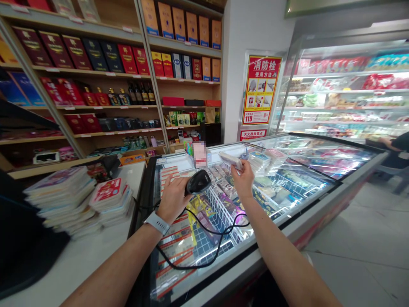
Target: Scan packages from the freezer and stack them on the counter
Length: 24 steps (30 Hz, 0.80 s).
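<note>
My left hand (pixel 174 197), with a grey watch band on its wrist, is wrapped round the handle of a black barcode scanner (pixel 198 182). The scanner's head points up and to the right, over the glass top of a chest freezer (pixel 326 200). A black cable (pixel 220 243) loops across the glass below it. To the right, my right hand (pixel 243 181) pinches a thin, pale flat package (pixel 230 160) between thumb and fingers, tilted above the glass. Just beyond that hand, more flat packages (pixel 259 161) are piled on the freezer top.
Stacks of flat packages (pixel 60 198) stand on the white counter (pixel 86 266) at the left. Shelves of boxes and bottles (pixel 105 73) fill the back left. A red notice (pixel 261 91) hangs on the wall. A person's arm (pixel 388 143) shows at the far right.
</note>
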Each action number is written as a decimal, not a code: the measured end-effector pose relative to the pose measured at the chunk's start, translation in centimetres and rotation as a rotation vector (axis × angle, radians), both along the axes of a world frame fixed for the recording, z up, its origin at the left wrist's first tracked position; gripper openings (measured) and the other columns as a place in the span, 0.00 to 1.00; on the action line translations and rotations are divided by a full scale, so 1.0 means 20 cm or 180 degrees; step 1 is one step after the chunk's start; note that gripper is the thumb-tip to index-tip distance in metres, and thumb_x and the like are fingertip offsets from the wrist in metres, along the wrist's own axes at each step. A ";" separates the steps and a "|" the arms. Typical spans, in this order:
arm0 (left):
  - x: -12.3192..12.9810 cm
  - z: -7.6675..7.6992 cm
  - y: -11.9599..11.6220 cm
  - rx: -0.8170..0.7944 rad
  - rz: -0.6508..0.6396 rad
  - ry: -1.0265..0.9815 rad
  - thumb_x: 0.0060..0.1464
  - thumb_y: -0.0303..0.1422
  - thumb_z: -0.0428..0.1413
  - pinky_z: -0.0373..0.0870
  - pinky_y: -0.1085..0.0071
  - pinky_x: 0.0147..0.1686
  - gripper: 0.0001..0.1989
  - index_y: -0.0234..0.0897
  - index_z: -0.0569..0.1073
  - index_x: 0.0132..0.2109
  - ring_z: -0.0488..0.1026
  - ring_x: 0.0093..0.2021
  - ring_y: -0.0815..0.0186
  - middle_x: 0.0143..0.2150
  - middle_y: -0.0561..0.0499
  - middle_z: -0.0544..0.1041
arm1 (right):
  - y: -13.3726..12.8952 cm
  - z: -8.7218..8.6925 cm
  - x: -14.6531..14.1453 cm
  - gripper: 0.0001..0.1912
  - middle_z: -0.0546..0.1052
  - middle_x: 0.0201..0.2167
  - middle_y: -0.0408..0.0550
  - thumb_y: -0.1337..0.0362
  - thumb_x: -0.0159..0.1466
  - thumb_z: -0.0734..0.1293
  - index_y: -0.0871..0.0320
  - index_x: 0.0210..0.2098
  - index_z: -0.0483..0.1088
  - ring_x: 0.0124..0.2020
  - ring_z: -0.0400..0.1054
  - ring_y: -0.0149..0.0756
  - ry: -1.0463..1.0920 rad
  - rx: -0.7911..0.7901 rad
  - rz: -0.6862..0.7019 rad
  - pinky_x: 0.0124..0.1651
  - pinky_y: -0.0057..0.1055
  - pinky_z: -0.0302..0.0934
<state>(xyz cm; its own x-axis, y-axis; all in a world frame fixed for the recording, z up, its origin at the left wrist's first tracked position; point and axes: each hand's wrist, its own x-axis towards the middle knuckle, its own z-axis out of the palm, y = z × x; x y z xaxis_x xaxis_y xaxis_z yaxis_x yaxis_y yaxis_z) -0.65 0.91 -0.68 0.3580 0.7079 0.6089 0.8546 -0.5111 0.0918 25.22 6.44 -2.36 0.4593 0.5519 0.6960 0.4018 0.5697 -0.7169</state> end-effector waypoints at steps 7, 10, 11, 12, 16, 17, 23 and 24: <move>-0.01 0.00 0.00 0.0013 0.0007 -0.0002 0.56 0.31 0.54 0.53 0.50 0.65 0.16 0.39 0.71 0.52 0.74 0.54 0.54 0.51 0.45 0.79 | 0.05 -0.04 0.03 0.16 0.75 0.34 0.44 0.57 0.56 0.68 0.58 0.42 0.70 0.34 0.69 0.34 0.0135 -0.0164 0.0007 0.42 0.33 0.66; 0.00 0.00 0.00 0.0053 0.0031 0.0018 0.57 0.31 0.53 0.53 0.50 0.65 0.15 0.38 0.71 0.52 0.74 0.54 0.54 0.51 0.43 0.79 | 0.07 -0.05 0.03 0.17 0.76 0.34 0.45 0.56 0.56 0.68 0.59 0.42 0.70 0.33 0.69 0.34 0.0171 -0.0219 0.0068 0.40 0.32 0.66; 0.00 0.00 0.00 0.0070 0.0039 0.0031 0.57 0.31 0.53 0.53 0.50 0.65 0.15 0.38 0.71 0.51 0.74 0.54 0.53 0.50 0.43 0.79 | 0.07 -0.05 0.03 0.17 0.76 0.33 0.44 0.56 0.56 0.68 0.59 0.41 0.70 0.32 0.69 0.34 0.0172 -0.0251 0.0085 0.40 0.32 0.66; 0.00 0.00 0.00 0.0089 0.0044 0.0045 0.58 0.31 0.53 0.53 0.50 0.65 0.14 0.38 0.71 0.51 0.74 0.54 0.53 0.50 0.43 0.79 | 0.07 -0.05 0.03 0.16 0.76 0.31 0.44 0.55 0.56 0.68 0.59 0.40 0.70 0.31 0.69 0.33 0.0161 -0.0281 0.0095 0.39 0.31 0.65; -0.01 -0.01 0.01 0.0143 0.0030 0.0105 0.58 0.32 0.53 0.55 0.50 0.64 0.14 0.37 0.71 0.52 0.74 0.54 0.53 0.50 0.42 0.79 | 0.07 -0.05 0.04 0.13 0.71 0.26 0.42 0.55 0.57 0.68 0.59 0.32 0.71 0.27 0.65 0.31 -0.0010 -0.0258 0.0143 0.34 0.29 0.63; -0.02 -0.02 0.01 0.0154 0.0021 0.0111 0.58 0.32 0.53 0.55 0.50 0.63 0.15 0.37 0.71 0.52 0.74 0.54 0.52 0.50 0.42 0.79 | 0.07 -0.04 0.03 0.12 0.70 0.26 0.42 0.55 0.57 0.68 0.59 0.30 0.71 0.27 0.65 0.31 -0.0057 -0.0217 0.0150 0.33 0.29 0.62; -0.03 -0.03 0.03 0.0255 0.0003 0.0115 0.58 0.34 0.54 0.55 0.50 0.63 0.17 0.36 0.71 0.54 0.74 0.54 0.51 0.50 0.41 0.79 | 0.02 -0.03 0.02 0.17 0.72 0.28 0.43 0.49 0.62 0.65 0.57 0.36 0.71 0.28 0.67 0.33 -0.0006 -0.0311 0.0392 0.32 0.29 0.64; -0.03 -0.03 0.03 0.0255 0.0007 0.0106 0.58 0.34 0.54 0.55 0.50 0.63 0.17 0.36 0.70 0.54 0.74 0.54 0.51 0.50 0.41 0.79 | 0.01 -0.03 0.01 0.18 0.72 0.28 0.43 0.47 0.63 0.63 0.56 0.39 0.70 0.26 0.67 0.33 0.0047 -0.0396 0.0456 0.30 0.29 0.64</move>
<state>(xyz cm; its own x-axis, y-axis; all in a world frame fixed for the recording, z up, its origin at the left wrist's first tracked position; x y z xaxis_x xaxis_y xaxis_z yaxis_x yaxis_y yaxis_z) -1.19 1.46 -1.29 0.3773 0.6582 0.6514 0.8577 -0.5137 0.0222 25.49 6.73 -2.92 0.3794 0.6938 0.6121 0.3119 0.5270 -0.7906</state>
